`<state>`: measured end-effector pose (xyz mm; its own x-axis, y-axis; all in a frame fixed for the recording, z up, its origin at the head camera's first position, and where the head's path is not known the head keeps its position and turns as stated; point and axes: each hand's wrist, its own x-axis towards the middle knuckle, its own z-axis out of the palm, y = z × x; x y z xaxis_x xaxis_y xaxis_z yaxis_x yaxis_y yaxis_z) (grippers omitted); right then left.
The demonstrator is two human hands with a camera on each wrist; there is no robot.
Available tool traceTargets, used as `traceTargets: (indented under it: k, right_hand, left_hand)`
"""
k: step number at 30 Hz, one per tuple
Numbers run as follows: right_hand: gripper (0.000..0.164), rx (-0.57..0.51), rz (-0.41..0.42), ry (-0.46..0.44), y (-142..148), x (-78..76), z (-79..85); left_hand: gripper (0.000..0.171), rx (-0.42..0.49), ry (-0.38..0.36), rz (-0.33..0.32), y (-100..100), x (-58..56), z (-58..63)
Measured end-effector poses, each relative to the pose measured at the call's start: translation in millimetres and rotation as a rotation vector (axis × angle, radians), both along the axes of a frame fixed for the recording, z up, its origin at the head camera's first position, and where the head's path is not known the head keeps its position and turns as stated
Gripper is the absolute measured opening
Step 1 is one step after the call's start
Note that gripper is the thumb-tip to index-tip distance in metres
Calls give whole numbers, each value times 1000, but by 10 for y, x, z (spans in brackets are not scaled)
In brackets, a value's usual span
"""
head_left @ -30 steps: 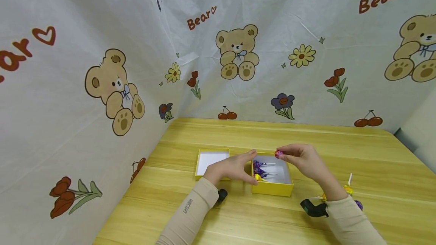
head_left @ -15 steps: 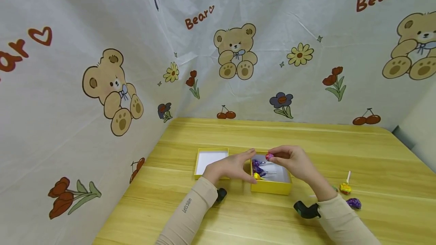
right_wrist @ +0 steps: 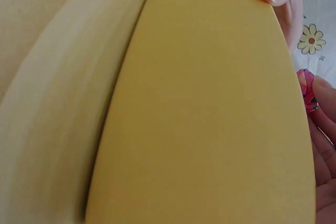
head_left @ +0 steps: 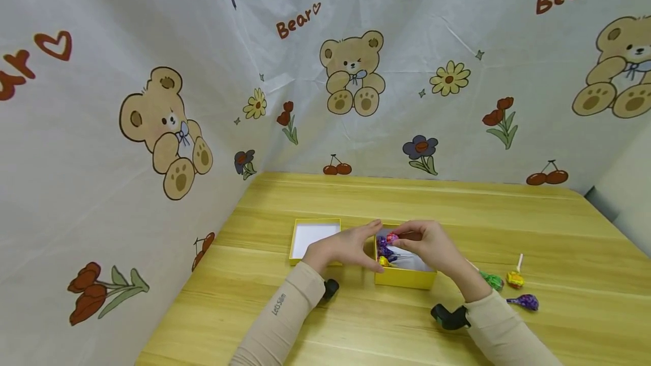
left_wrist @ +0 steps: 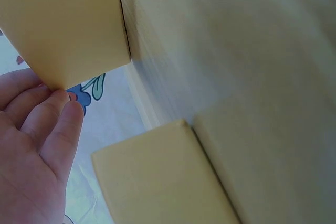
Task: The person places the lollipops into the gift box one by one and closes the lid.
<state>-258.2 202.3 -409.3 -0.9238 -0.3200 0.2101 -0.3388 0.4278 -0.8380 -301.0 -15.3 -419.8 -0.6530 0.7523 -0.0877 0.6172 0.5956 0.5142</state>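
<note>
I find the right hand [head_left: 429, 244] angled down over the yellow box [head_left: 405, 279], its thumb and fingertips pinching a pink lollipop [head_left: 391, 238] by its wrapped head, inside the rim at the far left corner. I note the left hand [head_left: 346, 248] at the box's left end, palm toward it, fingers extended and spread from the thumb; fingertips touch the far corner, thumb the near one. In the box lie purple lollipops [head_left: 382, 245] and, nearer, a yellow lollipop [head_left: 383, 261], heads to the left. The shallow lid [head_left: 315, 236] rests left of the box, partly hidden by the left hand. To the right, on the tabletop [head_left: 381, 326], I record a green lollipop [head_left: 492, 281], a yellow-and-red one and a purple one. The box wall obstructs much of my right wrist view.
</note>
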Motion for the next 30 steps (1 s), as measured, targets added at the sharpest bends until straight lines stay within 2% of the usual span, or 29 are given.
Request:
traceTargets:
  k: [6, 14, 23, 30]
  right_hand:
    - [18, 30, 3, 2, -59, 30, -13]
    - [19, 64, 14, 17, -159, 153, 174]
    - [18, 63, 22, 21, -112, -22, -47]
    - [20, 75, 28, 3, -162, -60, -112]
  left_hand:
    - [101, 7, -20, -3, 0, 14, -15]
    - [101, 7, -20, 2, 7, 2, 18]
    - [102, 6, -10, 2, 5, -18, 27]
    - [100, 16, -15, 1, -1, -12, -2]
